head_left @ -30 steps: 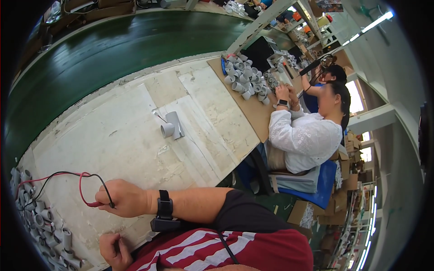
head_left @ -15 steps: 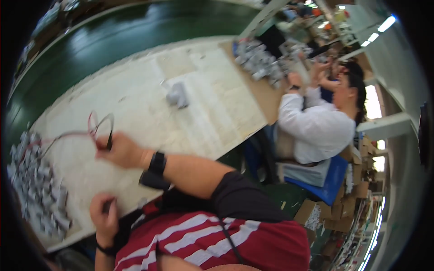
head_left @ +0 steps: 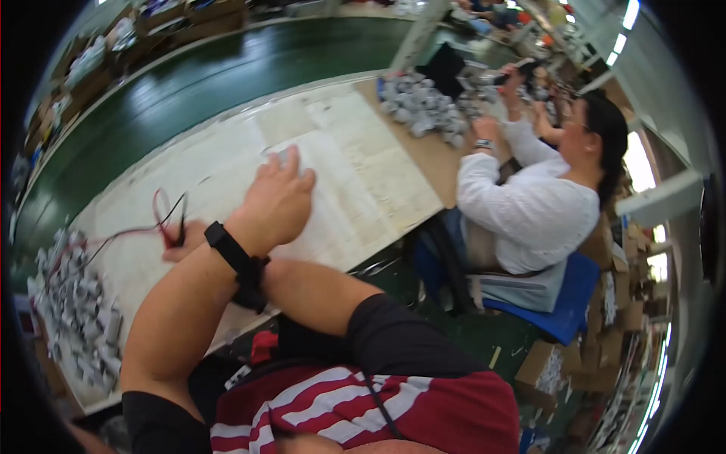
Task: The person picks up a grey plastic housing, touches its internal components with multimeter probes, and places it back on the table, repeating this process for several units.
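My left arm crosses over my right one. At the middle of the white tabletop point(head_left: 363, 166), my left hand point(head_left: 278, 198) reaches down with its fingers around a small grey part point(head_left: 283, 157), mostly covered by them. Below and to the left, my right hand point(head_left: 193, 234) is closed on red and black wire leads point(head_left: 160, 218); my left forearm hides part of this hand. The leads trail left to a heap of grey tubular parts point(head_left: 79, 303) at the table's left end.
On the right, a co-worker in a white top point(head_left: 529, 204) sits on a blue seat beside another heap of grey parts point(head_left: 423, 106). A green belt surface point(head_left: 227, 68) runs beyond the table. Cardboard boxes point(head_left: 541, 371) stand on the floor at right.
My left hand has moved from the near table edge up and right to the grey part, crossing over my right arm. My right hand still holds the leads, slightly further left.
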`<state>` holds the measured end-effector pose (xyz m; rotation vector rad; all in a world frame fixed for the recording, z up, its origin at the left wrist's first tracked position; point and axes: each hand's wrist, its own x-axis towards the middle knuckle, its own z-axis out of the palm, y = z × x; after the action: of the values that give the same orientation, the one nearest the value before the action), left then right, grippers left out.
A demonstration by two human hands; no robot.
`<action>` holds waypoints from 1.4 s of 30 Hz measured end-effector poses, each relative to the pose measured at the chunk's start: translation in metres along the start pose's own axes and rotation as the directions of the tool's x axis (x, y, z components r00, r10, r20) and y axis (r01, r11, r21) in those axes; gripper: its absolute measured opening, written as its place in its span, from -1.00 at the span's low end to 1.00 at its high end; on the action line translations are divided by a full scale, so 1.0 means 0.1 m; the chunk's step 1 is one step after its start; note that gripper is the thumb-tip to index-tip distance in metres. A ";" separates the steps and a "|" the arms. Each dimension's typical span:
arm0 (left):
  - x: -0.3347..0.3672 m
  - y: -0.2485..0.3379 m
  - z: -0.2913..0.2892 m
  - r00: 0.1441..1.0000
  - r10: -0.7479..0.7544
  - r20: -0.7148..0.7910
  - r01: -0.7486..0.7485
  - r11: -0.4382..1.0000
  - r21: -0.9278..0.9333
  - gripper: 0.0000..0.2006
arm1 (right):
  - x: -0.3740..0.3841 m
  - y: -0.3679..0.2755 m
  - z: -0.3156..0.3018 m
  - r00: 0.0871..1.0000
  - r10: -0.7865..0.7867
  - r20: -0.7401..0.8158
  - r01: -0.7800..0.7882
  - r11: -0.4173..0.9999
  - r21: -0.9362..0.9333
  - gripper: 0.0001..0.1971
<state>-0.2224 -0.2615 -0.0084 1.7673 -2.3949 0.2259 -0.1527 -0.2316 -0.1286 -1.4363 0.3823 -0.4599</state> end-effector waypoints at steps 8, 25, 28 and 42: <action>0.53 -0.17 0.08 0.943 -0.080 0.322 0.101 0.994 -0.050 -0.61 | -0.17 0.08 -0.19 0.998 -0.018 0.067 -0.009 0.927 0.374 -0.72; -1.14 -0.16 -1.05 0.903 -0.100 -0.418 -0.281 0.598 -0.751 -0.28 | -0.26 -0.36 -0.36 0.984 -0.098 -0.147 0.087 0.993 -0.078 -0.77; -2.08 -0.32 -0.64 0.871 -0.461 -0.169 -0.067 0.229 -0.971 -0.19 | -0.18 -0.47 -0.05 0.993 -0.099 -0.056 0.092 0.989 -0.115 -0.78; -2.90 -0.74 0.20 0.579 -0.753 0.312 -0.339 -0.571 -0.748 -0.55 | -0.29 -0.50 -0.05 0.998 0.021 -0.060 -0.018 0.998 0.057 -0.90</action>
<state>-0.0675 -0.0170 -0.0884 0.7649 -0.2326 -1.0014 -0.1842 -0.2245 -0.0797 -1.3648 0.4284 -0.4960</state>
